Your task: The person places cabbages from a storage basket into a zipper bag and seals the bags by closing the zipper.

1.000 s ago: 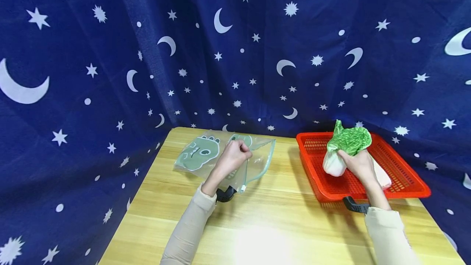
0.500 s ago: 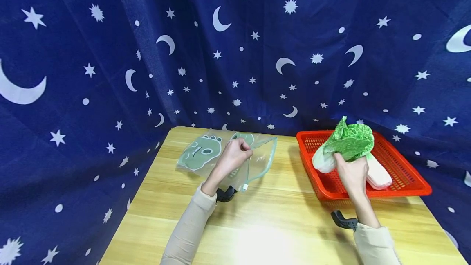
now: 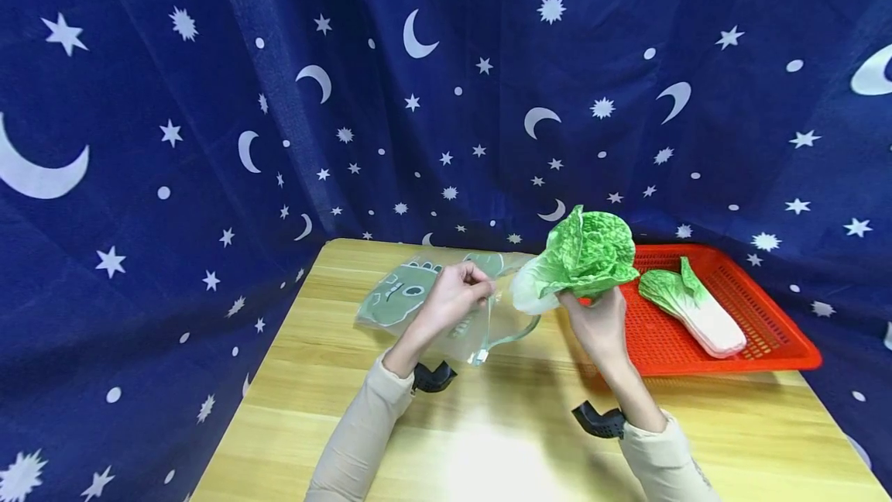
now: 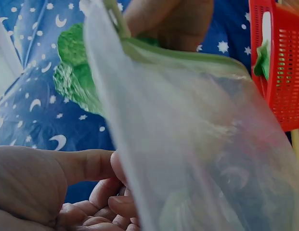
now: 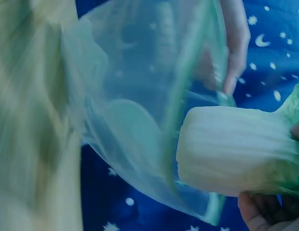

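My left hand [image 3: 451, 297] pinches the upper edge of a clear zip bag [image 3: 393, 297] printed with a green cartoon dinosaur. The bag's mouth faces right and gapes, its slider [image 3: 481, 357] hanging at the lower corner. My right hand [image 3: 601, 325] grips a Chinese cabbage [image 3: 588, 250] by its leafy part. In the right wrist view the white base of the cabbage [image 5: 226, 149] points into the bag's opening, right at the rim; whether they touch I cannot tell. Part of the bag is hidden behind my left hand.
A red plastic basket [image 3: 787, 339] stands on the right of the wooden table [image 3: 307, 409]. Inside it lies another Chinese cabbage [image 3: 697, 312]. A dark blue curtain [image 3: 474, 99] with moons and stars hangs behind and on both sides.
My right hand has lifted the cabbage out of the basket and carried it left to the bag's mouth. My left hand keeps its pinch and has shifted slightly right with the bag.
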A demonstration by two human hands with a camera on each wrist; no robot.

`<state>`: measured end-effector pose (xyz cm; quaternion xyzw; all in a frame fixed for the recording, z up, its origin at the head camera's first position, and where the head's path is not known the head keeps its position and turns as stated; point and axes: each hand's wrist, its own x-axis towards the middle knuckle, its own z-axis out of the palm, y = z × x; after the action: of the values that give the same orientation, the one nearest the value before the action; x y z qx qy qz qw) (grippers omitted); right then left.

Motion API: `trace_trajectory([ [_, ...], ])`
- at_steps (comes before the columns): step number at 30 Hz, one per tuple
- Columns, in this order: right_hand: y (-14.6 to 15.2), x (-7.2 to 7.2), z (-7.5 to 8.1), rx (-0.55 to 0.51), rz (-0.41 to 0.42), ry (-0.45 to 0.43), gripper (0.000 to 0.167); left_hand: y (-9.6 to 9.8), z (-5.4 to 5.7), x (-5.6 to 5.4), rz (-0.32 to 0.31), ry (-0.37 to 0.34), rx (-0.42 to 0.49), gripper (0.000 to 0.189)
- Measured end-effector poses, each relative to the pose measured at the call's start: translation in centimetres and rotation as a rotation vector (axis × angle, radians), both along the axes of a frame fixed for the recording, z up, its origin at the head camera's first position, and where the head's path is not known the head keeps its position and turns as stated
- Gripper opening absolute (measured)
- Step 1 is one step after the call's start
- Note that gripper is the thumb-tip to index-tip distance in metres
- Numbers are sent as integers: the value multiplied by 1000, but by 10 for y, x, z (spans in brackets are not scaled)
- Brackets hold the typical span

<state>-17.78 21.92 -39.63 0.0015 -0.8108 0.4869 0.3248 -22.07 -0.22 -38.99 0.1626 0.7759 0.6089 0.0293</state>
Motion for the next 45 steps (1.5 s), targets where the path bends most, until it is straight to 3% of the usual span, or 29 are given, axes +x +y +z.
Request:
trace_trajectory([
  [7,-18,-7,-18,127,171,-128,42,-3,6,1,22,5,76,8],
  [10,-22,-9,-30,155,303,-179,48,-5,7,-1,45,9,87,8],
  [14,-26,-9,-41,108,438,-128,56,-6,6,-4,77,-3,145,9],
  [17,-30,-7,-41,118,403,-29,62,-6,5,-5,81,-11,191,10],
  [20,-31,-5,-38,156,383,-4,64,-5,6,-4,72,1,194,10],
  [25,-26,-5,-40,277,413,-183,53,-4,9,0,51,32,197,9],
  [29,-20,-5,-43,329,423,-315,53,-4,13,5,38,29,214,10],
  [35,-7,-3,-34,406,419,-360,52,-4,27,14,43,-1,219,13],
  [40,4,-3,-30,358,367,-446,52,-3,14,2,66,-1,253,14],
  [45,11,-4,-40,287,338,-582,44,-2,10,1,59,-7,266,14],
])
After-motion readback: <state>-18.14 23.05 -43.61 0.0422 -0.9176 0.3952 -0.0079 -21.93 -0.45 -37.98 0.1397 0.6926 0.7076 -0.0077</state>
